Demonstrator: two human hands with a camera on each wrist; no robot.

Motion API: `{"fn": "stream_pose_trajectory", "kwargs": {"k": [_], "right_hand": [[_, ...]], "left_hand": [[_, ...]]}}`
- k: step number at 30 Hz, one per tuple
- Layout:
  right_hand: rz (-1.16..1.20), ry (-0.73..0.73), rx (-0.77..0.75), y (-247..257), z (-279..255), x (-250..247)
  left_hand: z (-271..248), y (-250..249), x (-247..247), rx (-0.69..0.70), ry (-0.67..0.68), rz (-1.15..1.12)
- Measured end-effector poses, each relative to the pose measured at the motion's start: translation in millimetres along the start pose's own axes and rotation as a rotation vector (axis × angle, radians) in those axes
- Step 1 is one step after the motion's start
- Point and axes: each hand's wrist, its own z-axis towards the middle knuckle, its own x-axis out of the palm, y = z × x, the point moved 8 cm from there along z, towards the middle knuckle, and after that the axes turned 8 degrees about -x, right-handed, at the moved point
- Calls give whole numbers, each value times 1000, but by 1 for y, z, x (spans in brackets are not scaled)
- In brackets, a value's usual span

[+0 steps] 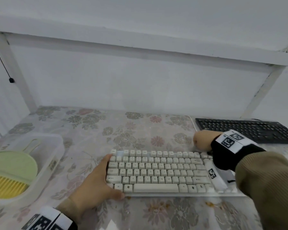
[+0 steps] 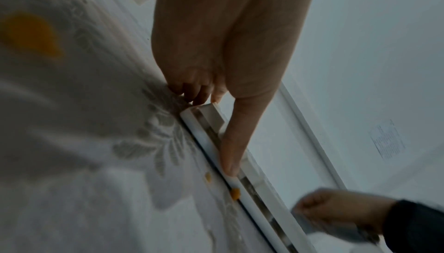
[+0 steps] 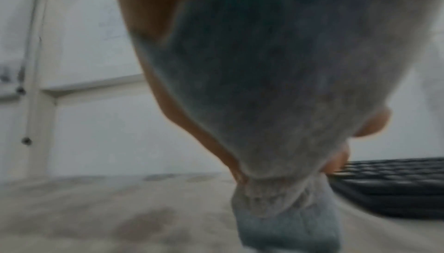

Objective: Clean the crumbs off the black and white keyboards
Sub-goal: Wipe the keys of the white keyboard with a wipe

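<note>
The white keyboard (image 1: 156, 171) lies on the floral tablecloth (image 1: 123, 130) in the middle of the head view. My left hand (image 1: 106, 178) grips its left end, with the thumb (image 2: 230, 149) along the front edge and the fingers curled at the corner. My right hand (image 1: 204, 140) is a fist over the keyboard's far right corner and grips a grey cloth (image 3: 276, 105). The black keyboard (image 1: 246, 130) sits just beyond it at the back right. Small orange crumbs (image 2: 235, 194) lie on the cloth against the white keyboard's front edge.
A clear plastic bin (image 1: 56, 146) at the left holds a green dustpan (image 1: 12, 165) and a yellow brush (image 1: 5, 185). A white shelf frame (image 1: 140, 47) spans overhead, with posts at both back corners. The wall stands close behind the table.
</note>
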Motion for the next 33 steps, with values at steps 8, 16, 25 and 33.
{"fn": "stream_pose_trajectory", "kwargs": {"k": [8,16,25,33], "right_hand": [[215,-136,-537,204,17,-50],[81,-109,-456,211,33,-26],[183,-57,-168,44,0,9],[0,49,58,-38,-6,19]], "left_hand": [[1,0,3,-2,37,-96],[-2,-3,3,1,33,-87],[-5,-8,1,36,11,-71],[-6,-8,2,58,29,-83]]}}
